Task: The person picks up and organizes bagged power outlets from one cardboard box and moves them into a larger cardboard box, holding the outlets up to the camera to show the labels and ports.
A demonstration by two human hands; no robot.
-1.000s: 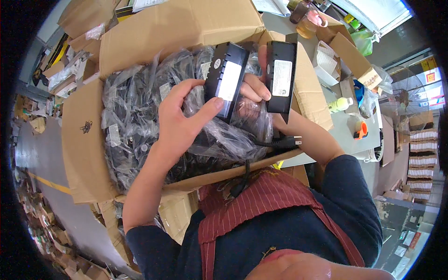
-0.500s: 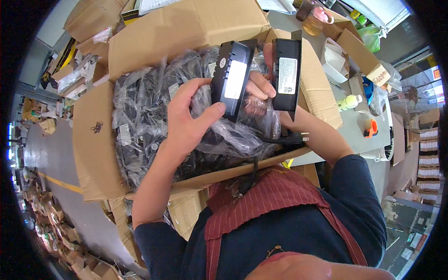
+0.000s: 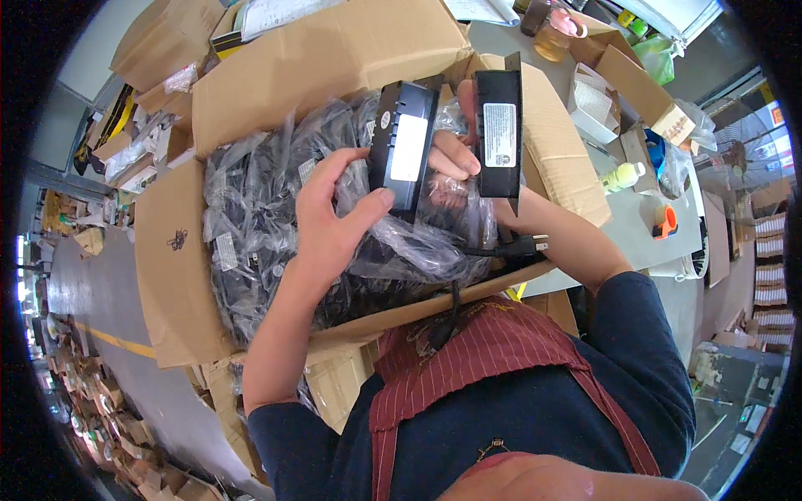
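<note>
My left hand (image 3: 330, 200) grips a flat black housing (image 3: 408, 150) with slots along its edge and a large white label, thumb near its lower end and fingers behind. A second black housing (image 3: 499, 134) with a printed white label stands upright in my right hand (image 3: 454, 156), whose fingers curl between the two pieces. Both are held over an open cardboard carton (image 3: 184, 275) packed with black items in clear plastic bags (image 3: 251, 217). Below my hands, a black power plug (image 3: 526, 244) with metal prongs lies by the carton's near right corner. A black cord (image 3: 455, 305) hangs over its near edge.
On the grey table (image 3: 618, 225) to the right are an orange tape ring (image 3: 665, 222), a bottle with pale yellow-green liquid (image 3: 624, 177), a white box (image 3: 591, 108) and a pitcher (image 3: 558, 37). Stacked cartons (image 3: 163, 46) stand at far left.
Both black housings have shifted slightly left in the view, along with my hands. My grip on each looks the same, and the view itself has moved a little.
</note>
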